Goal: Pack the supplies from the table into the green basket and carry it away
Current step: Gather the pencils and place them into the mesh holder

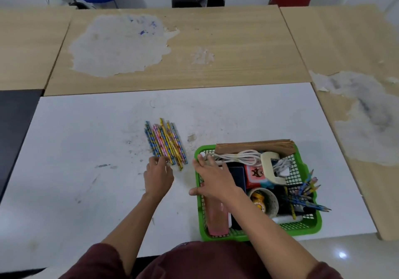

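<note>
Your left hand (158, 177) is touching the near ends of the loose pencils (165, 144) mid-table, fingers bending onto them; can't tell if it's pinching any. Your right hand (212, 181) is lying spread over the left rim of the green basket (311, 230), which is sitting near right on the white table (86, 149).

The left grip (158, 177) is curling its fingers (160, 161) downward; the right grip (212, 179) is spreading flat, thumb (193, 191) sticking out sideways.

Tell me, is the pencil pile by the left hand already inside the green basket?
No, the pencil pile lies on the white table beside the green basket, the left hand at its near end.
</note>
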Demonstrator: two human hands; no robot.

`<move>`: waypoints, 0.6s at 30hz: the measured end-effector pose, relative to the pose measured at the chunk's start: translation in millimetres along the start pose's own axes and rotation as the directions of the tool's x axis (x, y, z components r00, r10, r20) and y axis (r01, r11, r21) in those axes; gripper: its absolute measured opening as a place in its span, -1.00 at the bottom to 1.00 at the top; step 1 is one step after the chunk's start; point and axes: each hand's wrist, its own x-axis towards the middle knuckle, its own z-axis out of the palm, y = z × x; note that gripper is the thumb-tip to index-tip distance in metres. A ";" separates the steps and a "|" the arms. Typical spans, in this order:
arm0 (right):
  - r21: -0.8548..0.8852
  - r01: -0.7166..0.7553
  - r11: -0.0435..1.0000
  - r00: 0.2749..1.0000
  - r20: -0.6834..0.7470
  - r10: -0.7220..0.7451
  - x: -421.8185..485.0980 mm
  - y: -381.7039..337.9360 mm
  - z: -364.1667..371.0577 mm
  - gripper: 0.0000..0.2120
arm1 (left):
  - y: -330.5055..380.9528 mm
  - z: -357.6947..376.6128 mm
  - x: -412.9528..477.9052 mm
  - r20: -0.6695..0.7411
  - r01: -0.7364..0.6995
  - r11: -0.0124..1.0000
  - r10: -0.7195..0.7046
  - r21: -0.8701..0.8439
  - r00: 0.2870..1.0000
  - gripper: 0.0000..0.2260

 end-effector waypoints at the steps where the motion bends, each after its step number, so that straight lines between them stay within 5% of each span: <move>1: -0.012 -0.011 1.000 1.000 0.007 0.011 -0.1 -1.8 -2.3 -0.02 | 4.1 -1.3 4.3 -0.019 0.056 0.998 -0.056 -0.006 0.998 -0.77; 7: -0.073 -0.056 0.996 0.998 0.036 0.059 2.2 -10.8 -8.6 0.01 | 7.1 -9.4 40.0 0.041 0.484 0.850 -0.487 -0.211 0.873 -0.77; 18: -0.024 -0.066 0.998 0.996 0.065 0.068 1.7 -11.4 -8.3 0.01 | 10.4 -15.6 57.0 0.154 0.537 0.810 -0.514 -0.237 0.844 -0.83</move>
